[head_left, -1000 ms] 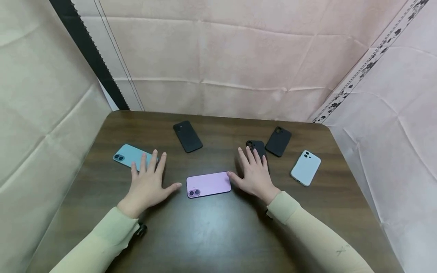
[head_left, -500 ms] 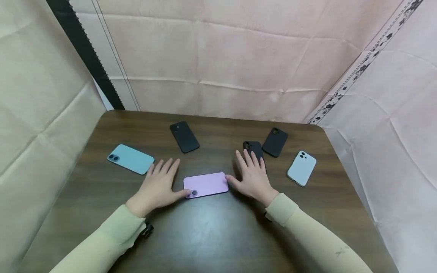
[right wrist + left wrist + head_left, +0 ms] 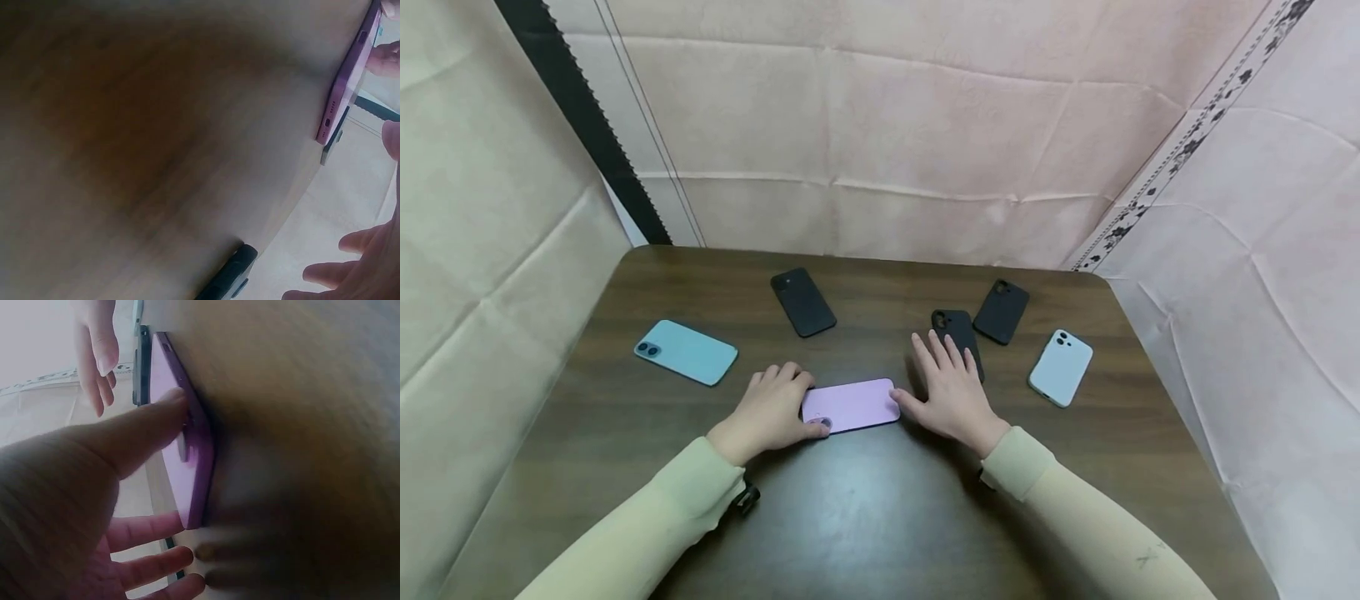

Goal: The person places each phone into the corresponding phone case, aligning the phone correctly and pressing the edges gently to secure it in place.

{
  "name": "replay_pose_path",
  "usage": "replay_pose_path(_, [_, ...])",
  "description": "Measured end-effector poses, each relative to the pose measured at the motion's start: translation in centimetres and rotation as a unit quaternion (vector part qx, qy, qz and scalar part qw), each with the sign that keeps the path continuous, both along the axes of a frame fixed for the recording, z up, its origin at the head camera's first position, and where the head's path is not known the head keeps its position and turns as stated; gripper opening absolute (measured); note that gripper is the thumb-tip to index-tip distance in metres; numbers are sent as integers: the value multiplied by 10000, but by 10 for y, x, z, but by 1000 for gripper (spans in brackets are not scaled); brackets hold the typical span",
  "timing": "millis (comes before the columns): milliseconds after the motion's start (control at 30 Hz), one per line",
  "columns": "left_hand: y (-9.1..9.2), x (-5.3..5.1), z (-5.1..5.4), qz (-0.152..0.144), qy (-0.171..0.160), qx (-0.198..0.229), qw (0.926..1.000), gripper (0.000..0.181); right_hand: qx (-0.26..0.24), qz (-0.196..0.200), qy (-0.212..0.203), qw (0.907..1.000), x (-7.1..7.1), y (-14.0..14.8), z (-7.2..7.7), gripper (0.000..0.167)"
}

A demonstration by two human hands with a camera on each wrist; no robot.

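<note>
A lilac phone (image 3: 857, 404) lies back up on the brown table, its camera end to the left. My left hand (image 3: 763, 421) holds that end across its width, the thumb at the near edge beside the cameras and the fingers at the far edge. In the left wrist view the thumb (image 3: 153, 419) presses at the phone's (image 3: 199, 475) side. My right hand (image 3: 955, 404) is spread with straight fingers, its thumb close to the phone's right end; whether they touch I cannot tell. Its fingers partly cover a black phone case (image 3: 955, 323).
A blue phone (image 3: 687, 352) lies to the left, and a black phone (image 3: 803, 302) near the back edge. On the right are another black case (image 3: 1002, 312) and a pale blue phone or case (image 3: 1062, 368). Pale cloth (image 3: 925, 150) hangs around the table (image 3: 850, 533).
My left hand has moved right, from over the blue phone's end to the lilac phone, and its spread fingers have closed around the camera end. My right hand has barely moved.
</note>
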State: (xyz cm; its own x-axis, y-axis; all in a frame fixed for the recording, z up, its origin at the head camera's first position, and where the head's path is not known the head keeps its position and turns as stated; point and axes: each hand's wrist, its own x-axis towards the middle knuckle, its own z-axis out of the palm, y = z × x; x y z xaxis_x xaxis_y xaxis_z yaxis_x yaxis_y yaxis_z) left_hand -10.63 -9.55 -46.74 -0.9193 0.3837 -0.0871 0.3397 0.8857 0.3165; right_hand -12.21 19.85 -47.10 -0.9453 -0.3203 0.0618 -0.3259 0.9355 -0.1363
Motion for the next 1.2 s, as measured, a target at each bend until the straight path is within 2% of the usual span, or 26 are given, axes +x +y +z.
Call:
replay_pose_path(200, [3, -3, 0, 159, -382, 2, 9991, 76, -25, 67, -38, 10000, 2, -4, -1, 94])
replay_pose_path(333, [5, -4, 1, 207, -522, -102, 9984, 74, -55, 146, -102, 9998, 4, -4, -3, 94])
replay_pose_path(433, [10, -6, 2, 116, -518, -221, 9983, 53, -43, 141, -93, 9998, 4, -3, -4, 94])
replay_pose_path(567, [15, -10, 2, 35, -575, -304, 9979, 41, -13, 130, -105, 9999, 3, -2, -1, 94])
replay_pose_path(700, [15, -15, 7, 44, -651, -278, 9975, 57, -29, 134, -91, 9999, 0, -2, 3, 93])
replay_pose_path(833, [17, -23, 10, -47, -592, 79, 9982, 69, -24, 42, -69, 10000, -1, -1, 4, 93])
replay_pose_path(933, [17, -30, 7, -109, -710, 275, 9970, 78, -49, 77, -145, 9999, 0, -1, 4, 93])
replay_pose_path(1200, [15, -46, 2, -50, -1155, 407, 9925, 79, -9, 103, -155, 9998, -2, -2, 3, 92])
